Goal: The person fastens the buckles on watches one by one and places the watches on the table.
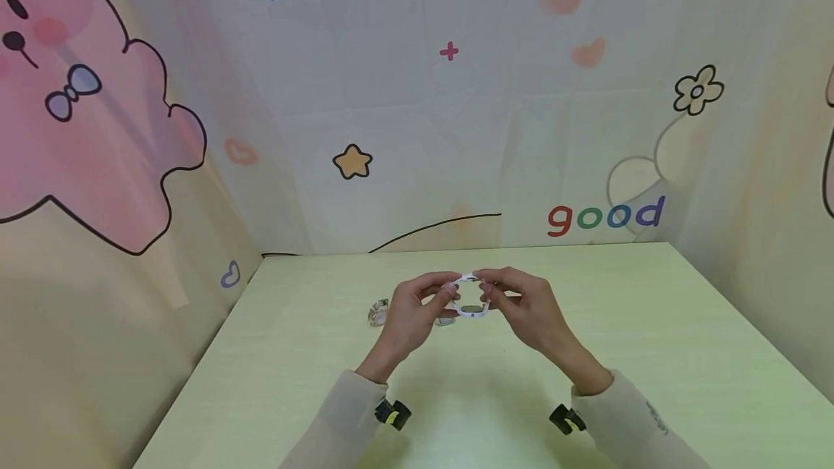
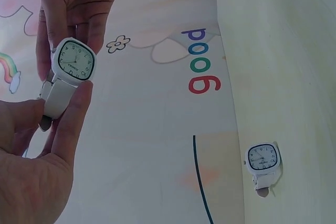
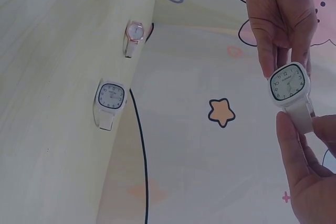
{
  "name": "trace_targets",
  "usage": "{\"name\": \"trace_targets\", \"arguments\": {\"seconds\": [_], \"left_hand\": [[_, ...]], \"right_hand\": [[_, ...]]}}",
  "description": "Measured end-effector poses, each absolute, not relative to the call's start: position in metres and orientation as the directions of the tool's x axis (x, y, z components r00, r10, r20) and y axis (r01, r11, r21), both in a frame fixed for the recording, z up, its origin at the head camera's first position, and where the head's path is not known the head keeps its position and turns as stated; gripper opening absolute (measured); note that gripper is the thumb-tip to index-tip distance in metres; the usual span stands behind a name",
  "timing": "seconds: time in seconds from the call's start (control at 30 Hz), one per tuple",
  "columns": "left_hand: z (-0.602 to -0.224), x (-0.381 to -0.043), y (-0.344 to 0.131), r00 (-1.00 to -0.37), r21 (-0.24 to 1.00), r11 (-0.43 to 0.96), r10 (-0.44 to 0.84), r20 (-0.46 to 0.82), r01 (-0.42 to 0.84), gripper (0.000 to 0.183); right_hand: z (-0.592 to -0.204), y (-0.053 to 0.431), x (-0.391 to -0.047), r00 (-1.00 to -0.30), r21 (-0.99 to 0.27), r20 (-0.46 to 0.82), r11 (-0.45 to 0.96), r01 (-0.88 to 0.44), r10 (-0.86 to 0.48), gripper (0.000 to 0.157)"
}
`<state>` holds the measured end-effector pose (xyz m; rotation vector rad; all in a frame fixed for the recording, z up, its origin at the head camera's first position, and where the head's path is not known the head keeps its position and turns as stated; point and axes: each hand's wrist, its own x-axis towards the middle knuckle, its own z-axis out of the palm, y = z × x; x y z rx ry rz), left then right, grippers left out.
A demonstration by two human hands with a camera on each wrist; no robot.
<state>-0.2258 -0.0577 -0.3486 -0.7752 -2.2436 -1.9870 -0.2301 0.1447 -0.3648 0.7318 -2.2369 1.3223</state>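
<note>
Raised above the table, a white wristwatch (image 1: 472,314) with a rounded-square dial is held between both hands, its strap forming a loop. My left hand (image 1: 410,313) pinches one side of it with thumb and fingers. From the other side my right hand (image 1: 536,310) pinches it likewise. The left wrist view shows the held wristwatch's pale dial (image 2: 76,60) and strap between the two hands. Beneath, a second white wristwatch (image 3: 111,97) lies on the table, partly hidden by my left hand in the head view. A smaller wristwatch with a rose-gold rim (image 3: 135,31) lies farther left.
The pale yellow-green table (image 1: 651,339) stretches out on both sides and ends at a patterned cloth backdrop (image 1: 404,107). Small black devices (image 1: 393,415) with yellow marks sit at the sleeve cuffs.
</note>
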Motion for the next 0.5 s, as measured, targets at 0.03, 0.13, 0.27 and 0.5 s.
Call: {"name": "trace_targets", "arguments": {"seconds": [0.03,0.13,0.27,0.5], "left_hand": [[-0.3488,-0.226,-0.0578,-0.873,0.918,0.053,0.335,0.354,0.392,0.025],[-0.3494,-0.2266,-0.0581,-0.872,0.918,0.057,0.341,0.351,0.392,0.024],[-0.3505,-0.2268,-0.0583,-0.869,0.915,0.078,0.354,0.345,0.395,0.023],[-0.3522,-0.2255,-0.0562,-0.862,0.9,0.144,0.381,0.334,0.412,0.021]], "right_hand": [[-0.365,0.1452,-0.2303,-0.761,-0.656,0.608,0.397,-0.642,-0.226,0.027],[-0.3644,0.1459,-0.2303,-0.759,-0.658,0.603,0.385,-0.647,-0.246,0.026],[-0.3637,0.1465,-0.23,-0.767,-0.66,0.582,0.394,-0.639,-0.269,0.024],[-0.3651,0.1481,-0.2311,-0.762,-0.625,0.57,0.441,-0.644,-0.306,0.021]]}}
